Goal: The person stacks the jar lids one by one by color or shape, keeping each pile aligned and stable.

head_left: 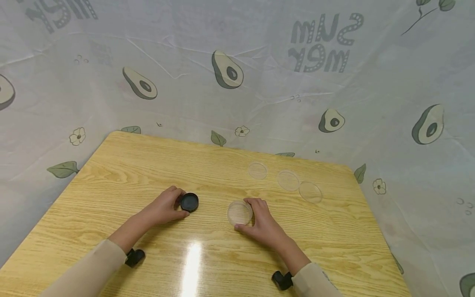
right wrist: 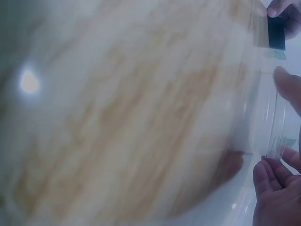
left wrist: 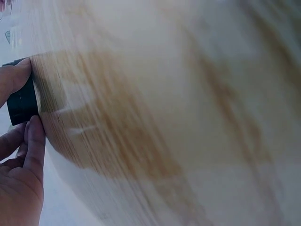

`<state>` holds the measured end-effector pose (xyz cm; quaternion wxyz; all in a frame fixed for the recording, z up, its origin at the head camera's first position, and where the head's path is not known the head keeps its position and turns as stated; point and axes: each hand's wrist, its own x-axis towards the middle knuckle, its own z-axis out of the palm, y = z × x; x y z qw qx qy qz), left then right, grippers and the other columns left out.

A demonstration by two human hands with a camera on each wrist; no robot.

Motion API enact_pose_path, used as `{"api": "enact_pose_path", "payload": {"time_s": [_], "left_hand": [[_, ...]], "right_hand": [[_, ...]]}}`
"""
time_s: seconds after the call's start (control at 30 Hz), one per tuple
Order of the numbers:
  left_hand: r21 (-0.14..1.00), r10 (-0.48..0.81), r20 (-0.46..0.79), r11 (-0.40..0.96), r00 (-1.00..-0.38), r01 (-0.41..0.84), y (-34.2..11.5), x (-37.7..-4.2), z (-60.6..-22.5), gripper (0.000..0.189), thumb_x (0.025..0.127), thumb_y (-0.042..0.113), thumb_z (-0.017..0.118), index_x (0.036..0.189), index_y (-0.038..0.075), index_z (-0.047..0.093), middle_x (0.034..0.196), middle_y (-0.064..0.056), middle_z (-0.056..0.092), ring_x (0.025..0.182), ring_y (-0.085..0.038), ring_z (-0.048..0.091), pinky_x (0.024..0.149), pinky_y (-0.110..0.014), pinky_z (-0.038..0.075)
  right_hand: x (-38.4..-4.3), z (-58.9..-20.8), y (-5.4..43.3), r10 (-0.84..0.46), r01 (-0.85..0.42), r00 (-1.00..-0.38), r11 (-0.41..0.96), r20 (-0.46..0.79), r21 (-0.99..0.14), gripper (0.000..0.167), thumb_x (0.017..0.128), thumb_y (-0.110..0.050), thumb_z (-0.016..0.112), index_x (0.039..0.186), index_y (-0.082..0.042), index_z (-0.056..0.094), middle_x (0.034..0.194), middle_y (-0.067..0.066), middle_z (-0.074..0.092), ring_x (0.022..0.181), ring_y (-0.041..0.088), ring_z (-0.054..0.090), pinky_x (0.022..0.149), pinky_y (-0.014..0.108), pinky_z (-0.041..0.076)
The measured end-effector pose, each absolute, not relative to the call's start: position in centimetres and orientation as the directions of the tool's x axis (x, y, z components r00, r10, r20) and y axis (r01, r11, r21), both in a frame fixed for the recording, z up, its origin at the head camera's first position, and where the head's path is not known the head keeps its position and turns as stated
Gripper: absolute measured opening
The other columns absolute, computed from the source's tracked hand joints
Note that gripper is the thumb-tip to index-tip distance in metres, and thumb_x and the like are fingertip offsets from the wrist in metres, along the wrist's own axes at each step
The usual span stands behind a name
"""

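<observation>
wooden table [head_left: 215, 255], two grips

the right hand [head_left: 262, 222] pinches a clear dish [head_left: 238, 214] at its right edge. left of the clear dish, the left hand [head_left: 165, 207] grips a black dish [head_left: 189, 202]. beyond the clear dish, rightward, lie three clear discs [head_left: 288, 180]; farther, printed cloth [head_left: 182, 107].

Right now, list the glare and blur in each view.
Head view: a white glare streak on the table, running to the bottom edge; left wrist view: the wood grain smears into soft, pale streaks, while the black dish at the left edge looks clearer; right wrist view: a bright white spot at the left, blurred grain, and the clear dish pale at the right.
</observation>
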<state>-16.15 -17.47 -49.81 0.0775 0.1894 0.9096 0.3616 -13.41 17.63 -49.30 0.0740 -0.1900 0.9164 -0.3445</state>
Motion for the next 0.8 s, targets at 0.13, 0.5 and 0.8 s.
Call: {"api": "enact_pose_path", "payload": {"time_s": [0.13, 0.5, 0.8], "left_hand": [[0.683, 0.395, -0.004, 0.672, -0.919, 0.286, -17.3, -16.0, -49.51, 0.051, 0.085, 0.019, 0.088, 0.122, -0.006, 0.064, 0.108, -0.014, 0.06, 0.094, -0.021, 0.058, 0.084, -0.041, 0.052], [0.683, 0.395, -0.02, 0.677, -0.919, 0.276, -17.45, -15.96, -49.39, 0.051, 0.087, 0.018, 0.087, 0.124, -0.007, 0.063, 0.111, -0.016, 0.06, 0.097, -0.023, 0.059, 0.086, -0.043, 0.052], [0.686, 0.399, -0.013, 0.67, -0.917, 0.283, -17.45, -15.89, -49.35, 0.049, 0.087, 0.019, 0.086, 0.123, -0.005, 0.063, 0.11, -0.014, 0.059, 0.094, -0.02, 0.057, 0.083, -0.04, 0.051]], "right_hand": [[-13.32, -49.36, 17.69, -0.407, -0.305, -0.913, 0.695, -0.006, -0.651, 0.086, 0.087, -0.039, 0.087, 0.153, -0.006, 0.043, 0.15, 0.014, 0.047, 0.139, 0.029, 0.044, 0.111, 0.053, 0.045], [-13.3, -49.44, 17.61, -0.422, -0.318, -0.906, 0.679, 0.002, -0.661, 0.086, 0.087, -0.04, 0.087, 0.153, -0.007, 0.043, 0.148, 0.012, 0.048, 0.136, 0.027, 0.044, 0.108, 0.053, 0.047], [-13.27, -49.47, 17.66, -0.416, -0.304, -0.91, 0.679, -0.008, -0.668, 0.087, 0.088, -0.038, 0.086, 0.154, -0.006, 0.041, 0.151, 0.013, 0.046, 0.138, 0.028, 0.043, 0.11, 0.053, 0.046]]}}
